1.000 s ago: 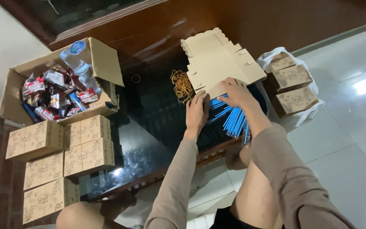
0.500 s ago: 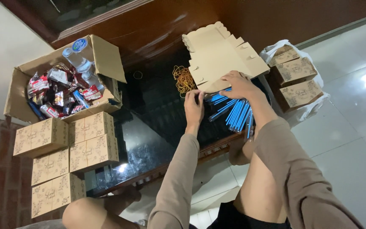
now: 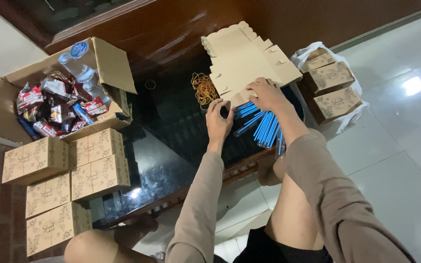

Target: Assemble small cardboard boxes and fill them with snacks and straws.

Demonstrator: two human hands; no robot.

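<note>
Gripping one flat box blank (image 3: 242, 61), two hands (image 3: 219, 119) (image 3: 268, 93)

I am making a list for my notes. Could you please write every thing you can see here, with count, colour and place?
flat box blanks: a stack, tan, far side of table
rubber bands: a pile, yellow, left of the blanks
blue sticks: a bundle, under the right hand
folded boxes: several, tan patterned, stacked at left
bagged boxes: three, tan, in white bag at right
open carton: one, brown, holds snacks and water bottles
glass table: one, dark
left hand: at blank's edge
right hand: on blank
</note>
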